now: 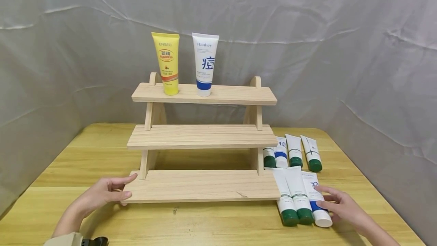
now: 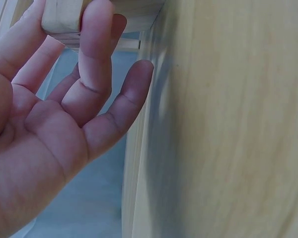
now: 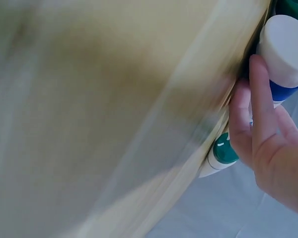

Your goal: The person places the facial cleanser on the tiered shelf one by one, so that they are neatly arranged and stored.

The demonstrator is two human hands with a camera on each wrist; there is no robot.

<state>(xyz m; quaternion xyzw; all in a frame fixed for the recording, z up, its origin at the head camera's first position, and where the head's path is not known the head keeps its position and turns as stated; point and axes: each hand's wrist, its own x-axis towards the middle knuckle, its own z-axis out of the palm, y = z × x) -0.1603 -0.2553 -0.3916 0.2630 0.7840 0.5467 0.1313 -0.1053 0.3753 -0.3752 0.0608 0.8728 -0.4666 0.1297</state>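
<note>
A three-tier wooden display stand (image 1: 201, 187) stands on the table. My left hand (image 1: 102, 193) grips the left end of its lowest board; in the left wrist view the fingers bend around the board's corner (image 2: 62, 17). To the right of the stand, my right hand (image 1: 345, 208) holds a white squeeze tube with a blue band (image 1: 312, 191), which lies on the table with its white cap (image 3: 285, 49) toward me. The thumb and fingers are at the tube's side. Two white tubes with green caps (image 1: 298, 196) lie directly left of it.
On the top tier stand a yellow tube (image 1: 167, 63) and a white-and-blue tube (image 1: 205, 63), both upright on their caps. Several more tubes (image 1: 311, 153) lie in a back row on the wooden table (image 1: 205, 225), partly hidden by the stand. Grey cloth (image 1: 341, 48) hangs behind and beside the table.
</note>
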